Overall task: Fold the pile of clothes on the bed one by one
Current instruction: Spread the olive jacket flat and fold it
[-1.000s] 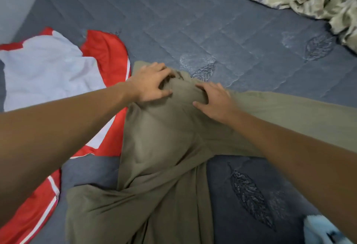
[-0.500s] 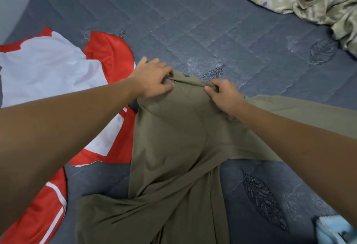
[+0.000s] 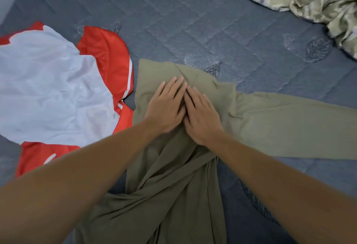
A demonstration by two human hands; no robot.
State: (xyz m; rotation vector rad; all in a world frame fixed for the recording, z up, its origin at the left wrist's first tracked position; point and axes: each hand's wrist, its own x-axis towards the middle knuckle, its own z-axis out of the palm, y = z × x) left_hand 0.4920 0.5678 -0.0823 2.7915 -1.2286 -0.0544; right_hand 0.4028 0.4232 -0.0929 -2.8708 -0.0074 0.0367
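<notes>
Both hands, left hand [image 3: 166,108] and right hand [image 3: 202,116], no longer pinch the olive garment [image 3: 270,126] at bed [image 3: 193,21] centre but press flat, fingers straight, side by side at twelve o'clock, indicating smoothing before folding.

Both forearms are bare to the frame edge, no sleeve showing; left hand [image 3: 166,108] and right hand [image 3: 202,116] wear nothing.
</notes>
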